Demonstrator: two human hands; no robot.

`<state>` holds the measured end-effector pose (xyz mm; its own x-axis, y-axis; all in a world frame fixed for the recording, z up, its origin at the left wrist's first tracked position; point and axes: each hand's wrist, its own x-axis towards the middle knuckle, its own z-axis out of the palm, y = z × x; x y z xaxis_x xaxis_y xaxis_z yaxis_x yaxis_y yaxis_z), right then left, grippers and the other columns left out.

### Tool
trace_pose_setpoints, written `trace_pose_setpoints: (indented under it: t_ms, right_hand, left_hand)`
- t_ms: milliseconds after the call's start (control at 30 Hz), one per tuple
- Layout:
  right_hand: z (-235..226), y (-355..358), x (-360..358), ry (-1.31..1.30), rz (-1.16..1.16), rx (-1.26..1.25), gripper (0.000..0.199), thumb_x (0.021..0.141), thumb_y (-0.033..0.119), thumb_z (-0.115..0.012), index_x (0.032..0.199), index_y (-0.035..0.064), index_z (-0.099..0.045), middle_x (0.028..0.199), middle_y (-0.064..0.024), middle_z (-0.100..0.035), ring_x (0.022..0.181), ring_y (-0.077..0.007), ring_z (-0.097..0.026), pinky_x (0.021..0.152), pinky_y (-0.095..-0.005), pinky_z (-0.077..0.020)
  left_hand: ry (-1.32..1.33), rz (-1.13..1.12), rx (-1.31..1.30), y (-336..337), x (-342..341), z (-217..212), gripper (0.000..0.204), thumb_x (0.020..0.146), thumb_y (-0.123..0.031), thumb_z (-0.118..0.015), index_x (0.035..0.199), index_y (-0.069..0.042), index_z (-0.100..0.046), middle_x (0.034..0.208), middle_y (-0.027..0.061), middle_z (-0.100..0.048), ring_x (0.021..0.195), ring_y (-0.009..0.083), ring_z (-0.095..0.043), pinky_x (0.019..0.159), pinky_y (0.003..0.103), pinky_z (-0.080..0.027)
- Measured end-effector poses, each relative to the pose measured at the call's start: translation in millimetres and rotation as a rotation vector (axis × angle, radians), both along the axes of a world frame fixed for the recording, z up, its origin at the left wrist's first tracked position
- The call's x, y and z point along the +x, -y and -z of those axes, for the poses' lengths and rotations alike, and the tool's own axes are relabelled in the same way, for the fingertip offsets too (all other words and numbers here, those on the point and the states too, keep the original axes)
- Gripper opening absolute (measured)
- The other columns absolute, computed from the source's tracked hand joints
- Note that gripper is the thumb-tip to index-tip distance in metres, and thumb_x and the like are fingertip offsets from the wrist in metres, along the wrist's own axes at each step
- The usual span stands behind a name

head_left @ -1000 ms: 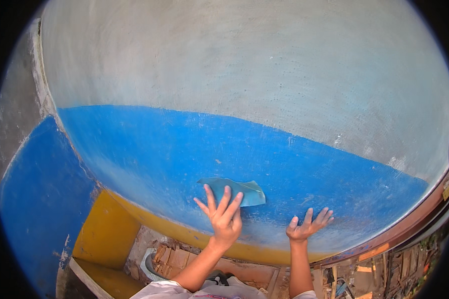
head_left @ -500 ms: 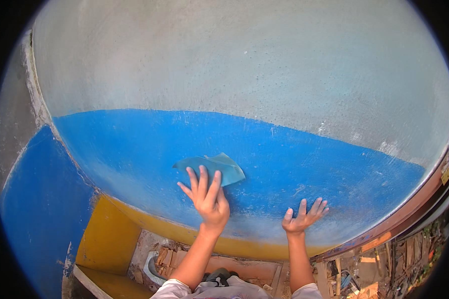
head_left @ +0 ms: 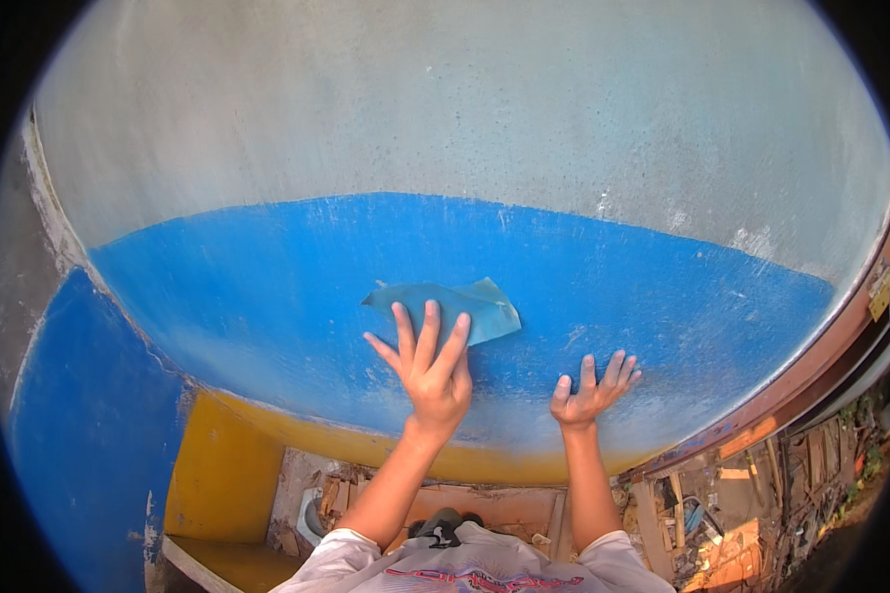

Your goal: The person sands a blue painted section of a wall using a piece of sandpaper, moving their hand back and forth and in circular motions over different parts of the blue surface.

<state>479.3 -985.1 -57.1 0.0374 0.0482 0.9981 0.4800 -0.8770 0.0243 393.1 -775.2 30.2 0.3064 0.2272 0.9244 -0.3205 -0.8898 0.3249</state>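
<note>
My left hand [head_left: 433, 385] presses a thin grey-green sheet of sandpaper [head_left: 494, 314] flat against the blue band of the wall [head_left: 297, 257]. Its fingers are spread over the lower part of the sheet, which sticks out on both sides with a raised, bent upper edge. The palm faces the wall. To the right, my right hand [head_left: 593, 395] rests on the blue paint, open, fingers fanned and holding nothing. Around both hands the paint looks scuffed and whitish.
Above the blue band the wall is grey [head_left: 366, 109]. A yellow strip [head_left: 494, 466] runs along its foot, and a blue and yellow side wall [head_left: 99, 415] meets it at left. Wood scraps [head_left: 732, 534] litter the ground at lower right. A reddish-brown edge [head_left: 811, 390] borders the right.
My left hand has slid the sandpaper to the right and slightly down along the wall. The right hand stays against the paint, nearly in place. The view has tilted, showing more of my shirt.
</note>
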Motion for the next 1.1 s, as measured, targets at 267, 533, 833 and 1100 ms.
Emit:
trace_pose_setpoints:
  t_ms: [267, 533, 833, 1100]
  right_hand:
    - [-102, -37, -65, 0.039, -0.395, -0.049, 0.037, 0.092, 0.031, -0.055, 0.125, 0.0178, -0.061, 0.146, -0.0123, -0.045, 0.144, -0.0346, -0.030, 0.118, -0.0575, -0.0165]
    - [-133, -33, -11, 0.268, -0.168, -0.433, 0.030, 0.089, 0.022, -0.064, 0.118, 0.0269, -0.069, 0.127, 0.0028, -0.064, 0.121, -0.0195, -0.055, 0.108, -0.0421, -0.0321]
    - [-187, -5, -17, 0.164, -0.249, -0.270, 0.013, 0.083, 0.005, -0.067, 0.075, 0.0088, -0.057, 0.121, -0.0091, -0.067, 0.120, -0.0281, -0.059, 0.103, -0.0428, -0.0452]
    - [-115, -11, -22, 0.049, -0.413, -0.299, 0.020, 0.084, 0.000, -0.065, 0.077, 0.0029, -0.047, 0.127, -0.0235, -0.062, 0.126, -0.0345, -0.056, 0.104, -0.0488, -0.0463]
  left_hand:
    - [0.099, 0.080, 0.336, 7, 19, -52, 0.034, 0.085, -0.007, -0.067, 0.115, -0.021, -0.074, 0.136, 0.0093, -0.060, 0.145, 0.0374, -0.029, 0.118, 0.056, 0.005]
    - [0.127, 0.200, 0.380, -16, 12, -46, 0.036, 0.074, -0.007, -0.078, 0.108, -0.015, -0.075, 0.134, 0.0107, -0.061, 0.140, 0.0396, -0.038, 0.118, 0.055, -0.018]
    - [0.188, -0.204, 0.102, -111, 5, -17, 0.056, 0.097, -0.041, -0.054, 0.141, -0.008, -0.050, 0.160, 0.0220, -0.019, 0.149, 0.0437, -0.007, 0.114, 0.066, -0.009]
    - [0.227, -0.337, 0.096, -115, 16, -9, 0.054, 0.103, -0.039, -0.041, 0.146, -0.007, -0.043, 0.159, 0.0223, -0.022, 0.148, 0.0438, -0.014, 0.113, 0.066, -0.008]
